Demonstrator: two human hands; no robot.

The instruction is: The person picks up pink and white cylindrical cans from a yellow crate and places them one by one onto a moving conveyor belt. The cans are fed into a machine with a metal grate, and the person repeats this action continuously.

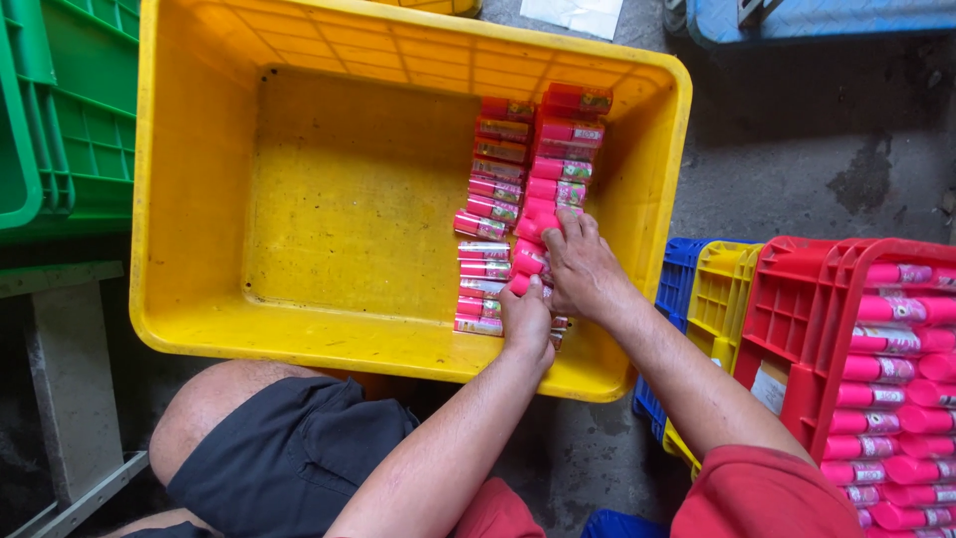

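Tubes point(518, 179), pink with red caps, are stacked in two rows at the right side of a yellow crate point(199, 199). The near end of the rows is pressed on by both hands: the left hand point(526, 321) curled over the tubes, the right hand point(583, 267) laid flat with fingers together. More tubes are held in a red crate point(797, 299) to the right.
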